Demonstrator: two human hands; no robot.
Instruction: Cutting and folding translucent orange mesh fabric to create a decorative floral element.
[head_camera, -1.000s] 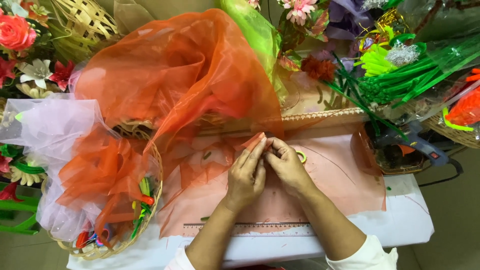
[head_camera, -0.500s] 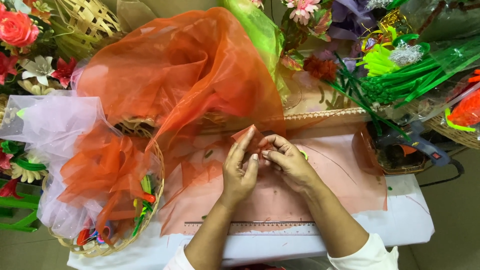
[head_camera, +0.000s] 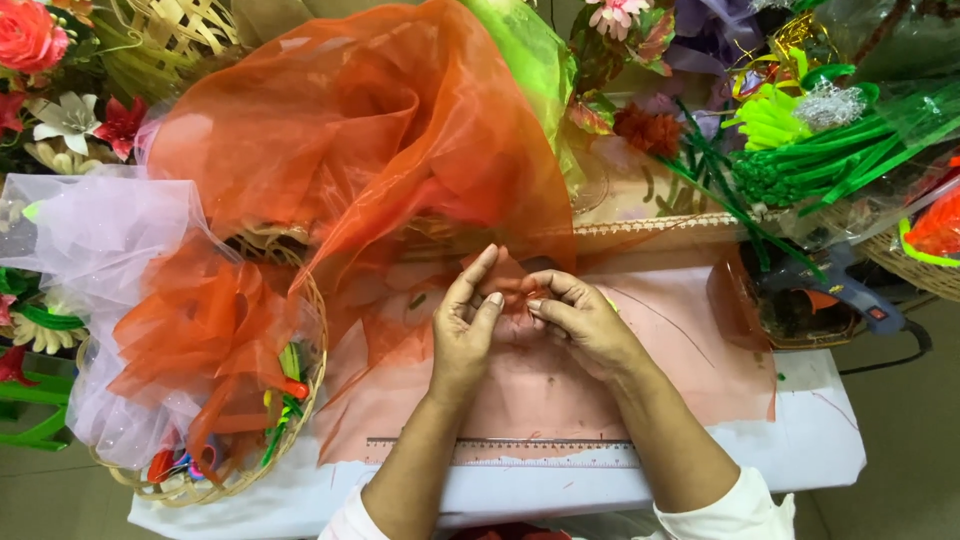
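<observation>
My left hand and my right hand meet over the middle of the white table. Both pinch a small gathered piece of sheer orange fabric between their fingertips. The left fingers point up, the right fingers curl in from the right. Under the hands lies a flat sheet of the same orange net. A big billow of orange organza rises behind the hands.
A wicker basket at left holds orange and white net pieces and coloured bits. A ruler lies along the near table edge. A glue gun rests at right. Green stems and artificial flowers crowd the back.
The hands have shifted slightly left and the fingers have worked the small orange piece tighter; the left fingers now stand more upright. The fabric behind has barely moved.
</observation>
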